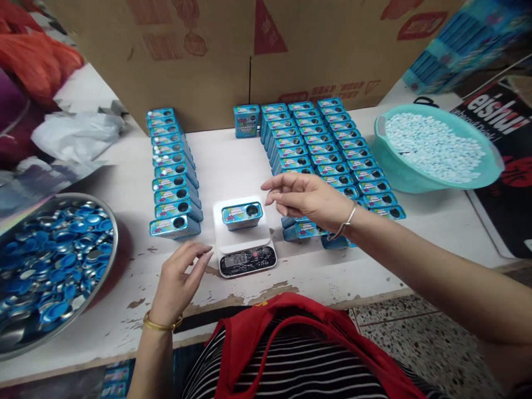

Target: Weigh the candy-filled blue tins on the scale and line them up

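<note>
A white digital scale (223, 241) stands on the table in front of me. On its plate lies a blue tin (241, 218) with a dark round hole toward the right end of its top. My right hand (310, 200) hovers just right of that tin, apart from it, fingers loosely bent with a gap between thumb and forefinger. Left of the scale's display, my left hand (179, 280) is loosely curled, thumb and forefinger tips close together. I see nothing held in either hand. The display's lit digits look like 1543.
A row of tins (171, 197) stands at left; several rows (319, 148) stand at right, partly behind my right arm. One tin (246, 123) is near the cardboard box (216, 72). A metal bowl (114, 249) holds blue lids; a turquoise basin (415, 180) holds pale pieces.
</note>
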Tool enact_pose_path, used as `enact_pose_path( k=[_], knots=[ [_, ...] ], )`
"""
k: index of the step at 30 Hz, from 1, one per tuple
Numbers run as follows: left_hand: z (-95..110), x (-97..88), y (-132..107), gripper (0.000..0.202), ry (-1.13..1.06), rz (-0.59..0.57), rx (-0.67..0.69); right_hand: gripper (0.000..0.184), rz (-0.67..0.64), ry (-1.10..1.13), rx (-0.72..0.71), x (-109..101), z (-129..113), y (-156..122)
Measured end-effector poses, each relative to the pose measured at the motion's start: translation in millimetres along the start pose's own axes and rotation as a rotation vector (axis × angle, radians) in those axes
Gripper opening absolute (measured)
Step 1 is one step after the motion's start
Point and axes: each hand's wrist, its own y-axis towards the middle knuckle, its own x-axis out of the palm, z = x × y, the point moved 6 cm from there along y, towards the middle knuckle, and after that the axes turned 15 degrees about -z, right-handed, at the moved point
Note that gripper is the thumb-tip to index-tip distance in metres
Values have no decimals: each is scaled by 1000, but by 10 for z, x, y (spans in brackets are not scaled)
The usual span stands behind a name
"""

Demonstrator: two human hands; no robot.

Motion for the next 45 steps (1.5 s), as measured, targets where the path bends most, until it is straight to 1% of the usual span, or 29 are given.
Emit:
enact_pose_path(
  k=[3,6,8,10,12,13,14,15,16,18,19,20,24,26,28,30,32,34,35,37,38,39,41,43,45],
  knots=[
    [17,10,45,10,-2,-12,25,18,-71,-26,6,108,38,109],
    [34,7,78,9,-1,-23,40,25,-129,-58,16,171,67,207],
    [79,-16,117,9,1,-22,60,32,-135,-55,7,169,68,236],
    [157,-68,187,11,33,14,85,35,-103,-30,-24,131,49,222],
    [258,-124,295,21,146,65,109,32,-59,7,-74,80,16,162],
    [305,-136,368,33,230,71,115,30,-42,30,-96,57,2,115],
    [346,-134,455,45,317,53,126,27,-32,55,-111,37,-7,60],
    [371,-115,558,53,394,2,140,25,-27,81,-116,19,-6,-1],
    [379,-88,676,55,454,-74,157,24,-26,107,-106,1,7,-65],
    [353,-63,955,43,525,-226,187,25,5,143,-89,-59,44,-209],
    [330,-87,1123,36,553,-268,192,26,33,159,-88,-101,64,-286],
    [302,-137,1313,32,582,-279,182,27,67,169,-97,-148,80,-367],
    [149,-404,2242,34,678,-165,50,32,252,235,-118,-344,187,-714],
    [46,-428,2717,32,699,-151,14,34,358,284,-123,-430,260,-893],
    [-59,-387,3123,28,714,-154,-9,35,452,332,-119,-504,343,-1062],
    [-130,-323,3413,25,722,-162,-24,38,534,378,-91,-567,441,-1216],
    [-144,-285,3557,26,725,-159,-35,41,601,419,-51,-611,543,-1347],
    [-110,-310,3531,33,725,-139,-46,43,641,450,-17,-616,631,-1443],
    [-87,-350,3452,37,726,-131,-57,43,655,460,-6,-601,667,-1476],
    [-25,-473,3161,40,710,-131,-44,42,677,482,8,-538,725,-1506],
    [11,-549,2952,39,696,-140,-18,40,683,504,13,-488,750,-1502],
    [64,-626,2702,37,661,-151,48,38,676,537,26,-424,775,-1482],
    [147,-768,2106,32,617,-179,162,35,603,622,78,-252,823,-1394],
    [116,-840,1476,29,629,-230,147,33,465,697,136,-45,849,-1271],
    [1,-824,910,29,692,-242,86,30,309,739,167,154,851,-1145]
  ],
)
